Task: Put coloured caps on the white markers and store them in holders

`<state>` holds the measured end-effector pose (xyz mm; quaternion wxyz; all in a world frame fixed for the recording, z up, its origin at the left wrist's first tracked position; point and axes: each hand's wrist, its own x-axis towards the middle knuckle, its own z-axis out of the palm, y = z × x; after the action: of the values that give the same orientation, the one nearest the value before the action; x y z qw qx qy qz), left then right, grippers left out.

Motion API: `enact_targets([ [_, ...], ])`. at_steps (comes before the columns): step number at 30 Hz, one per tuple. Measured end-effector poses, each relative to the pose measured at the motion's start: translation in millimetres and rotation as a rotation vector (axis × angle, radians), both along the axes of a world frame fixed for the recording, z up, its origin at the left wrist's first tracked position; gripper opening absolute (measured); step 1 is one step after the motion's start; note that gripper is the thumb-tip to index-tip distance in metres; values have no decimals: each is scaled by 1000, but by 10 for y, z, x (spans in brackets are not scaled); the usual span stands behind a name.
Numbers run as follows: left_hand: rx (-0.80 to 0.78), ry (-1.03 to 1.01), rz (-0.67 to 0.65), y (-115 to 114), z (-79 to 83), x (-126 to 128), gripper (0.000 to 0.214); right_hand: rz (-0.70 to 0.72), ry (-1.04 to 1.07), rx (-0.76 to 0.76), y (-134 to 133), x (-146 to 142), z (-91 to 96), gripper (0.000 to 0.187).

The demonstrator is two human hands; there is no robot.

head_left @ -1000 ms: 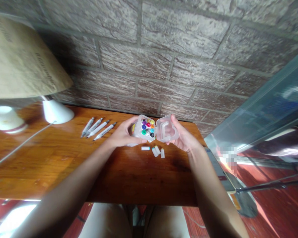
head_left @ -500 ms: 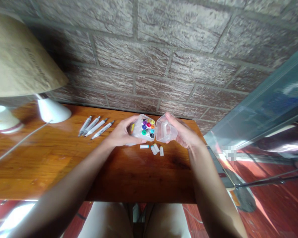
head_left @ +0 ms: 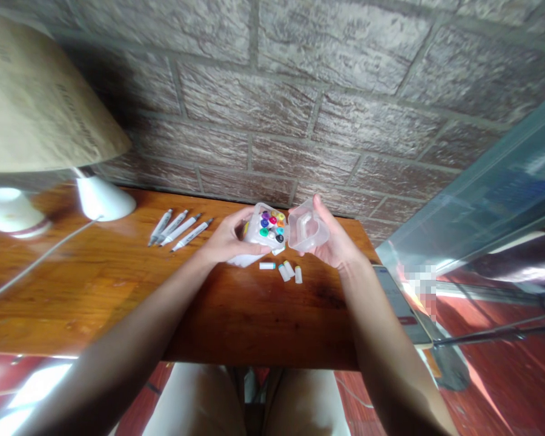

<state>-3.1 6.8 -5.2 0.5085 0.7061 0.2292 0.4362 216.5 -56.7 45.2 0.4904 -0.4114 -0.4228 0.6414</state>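
My left hand (head_left: 231,238) is wrapped round a clear plastic marker case (head_left: 254,237), tilted so that its open end faces me. Inside stand several markers (head_left: 272,225) with coloured cap ends: purple, blue, red, yellow, orange, green, white and black among them. The case's hinged clear lid (head_left: 305,229) is swung open to the right, and my right hand (head_left: 332,242) grips it by its outer side. Several loose white marker caps (head_left: 289,269) lie on the wooden table (head_left: 263,321) just below the case. Left of my left hand lie several uncapped markers (head_left: 177,230), side by side.
A lamp with a beige shade (head_left: 40,103) and white base (head_left: 104,200) stands at the left, its cord (head_left: 40,263) running across the table. Beside it is a white cup-like object (head_left: 13,212). A stone-block wall (head_left: 277,109) rises behind. A tablet-like device (head_left: 402,306) sits past the right edge.
The view has shifted slightly. My right hand and the lid have tilted a little further up and back; the case stays in my left hand.
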Motion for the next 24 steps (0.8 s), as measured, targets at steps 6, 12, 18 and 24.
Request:
enact_targets([
  [6, -136, -76, 35, 42, -59, 3, 72, -12, -87, -89, 239, -43, 188, 57],
  [12, -226, -179, 0, 36, -44, 8, 55, -183, -81, -1, 535, -180, 357, 17],
  [18, -400, -283, -31, 3, -75, 51, 55, -238, -27, 252, 731, -440, 352, 21],
  [24, -651, -316, -205, 5, -179, 76, 57, -270, -319, 252, 829, -499, 304, 57],
])
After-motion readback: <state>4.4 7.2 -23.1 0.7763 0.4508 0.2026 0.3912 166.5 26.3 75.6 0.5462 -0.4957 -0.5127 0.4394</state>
